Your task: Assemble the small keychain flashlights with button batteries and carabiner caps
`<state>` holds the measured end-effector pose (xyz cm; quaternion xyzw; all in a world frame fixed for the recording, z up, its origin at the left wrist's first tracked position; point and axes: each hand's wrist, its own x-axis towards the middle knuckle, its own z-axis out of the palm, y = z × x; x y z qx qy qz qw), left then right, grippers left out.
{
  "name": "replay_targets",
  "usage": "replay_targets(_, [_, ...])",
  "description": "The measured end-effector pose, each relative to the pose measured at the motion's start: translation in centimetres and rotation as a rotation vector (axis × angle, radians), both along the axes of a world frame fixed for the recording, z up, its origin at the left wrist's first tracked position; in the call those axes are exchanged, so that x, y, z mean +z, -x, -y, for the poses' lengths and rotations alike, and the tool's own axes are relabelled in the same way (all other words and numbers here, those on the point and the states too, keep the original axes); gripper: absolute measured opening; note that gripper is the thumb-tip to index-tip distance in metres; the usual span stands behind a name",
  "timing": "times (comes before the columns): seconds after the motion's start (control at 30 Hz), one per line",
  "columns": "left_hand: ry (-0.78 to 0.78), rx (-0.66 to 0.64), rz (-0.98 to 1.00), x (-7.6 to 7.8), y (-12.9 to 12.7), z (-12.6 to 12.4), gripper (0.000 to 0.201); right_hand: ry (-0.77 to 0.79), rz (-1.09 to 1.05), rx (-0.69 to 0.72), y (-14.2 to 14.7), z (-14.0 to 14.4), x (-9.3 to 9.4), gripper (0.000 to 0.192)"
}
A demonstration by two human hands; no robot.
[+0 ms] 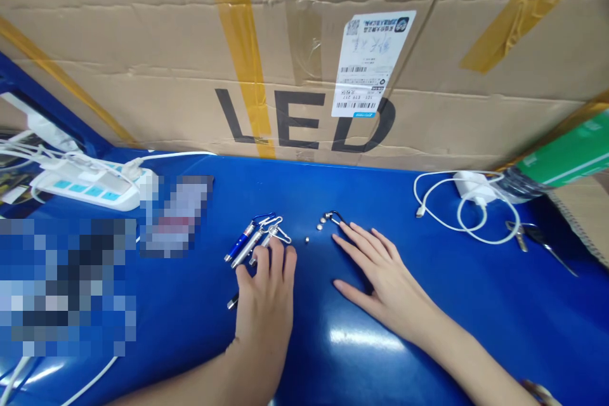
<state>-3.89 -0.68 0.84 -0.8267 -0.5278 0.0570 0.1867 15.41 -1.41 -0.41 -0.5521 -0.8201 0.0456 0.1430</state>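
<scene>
My left hand (pixel 266 292) curls over a small group of keychain flashlights, its bent fingertips on a silver keychain flashlight (pixel 259 255) that they partly hide. Just left of it lie another silver flashlight (pixel 246 250) and a blue flashlight (pixel 240 243), both with carabiner clips. The end of a black flashlight (pixel 233 302) shows beside my left hand; the rest is covered. With its fingers stretched out, my right hand (pixel 375 266) rests on the table by a black carabiner clip (pixel 335 214). Several button cells (pixel 320 226) lie near its fingertips.
A large cardboard box (pixel 166 70) stands across the back of the blue table (pixel 190 311). A power strip (pixel 99 184) with cables sits at left, near a blurred phone-like object (pixel 178 216). A white charger (pixel 476 186), its cable and keys (pixel 537 236) lie at right.
</scene>
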Motion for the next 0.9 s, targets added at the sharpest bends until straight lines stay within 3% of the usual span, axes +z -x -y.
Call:
replay_targets(0.27, [-0.004, -0.012, 0.039, -0.2, 0.2, -0.2, 0.048, -0.204, -0.115, -0.114, -1.1, -0.3, 0.7, 0.021])
replay_targets(0.37, [0.022, -0.092, 0.122, 0.1, 0.1, -0.1, 0.051, -0.233, -0.111, -0.168, -1.5, -0.3, 0.7, 0.023])
replay_targets(0.5, [0.185, -0.235, 0.346, 0.3, -0.4, -0.4, 0.056, -0.197, -0.072, -0.231, -1.9, -0.3, 0.3, 0.029])
replay_targets(0.67, [0.350, -0.356, 0.579, -0.1, -0.9, -0.8, 0.047, -0.202, -0.082, -0.151, -2.1, -0.2, 0.3, 0.038])
replay_targets(0.9, [0.366, -0.164, 0.502, 1.1, -1.0, -2.0, 0.015, -0.167, -0.115, -0.080, -1.9, 0.0, 0.6, 0.033])
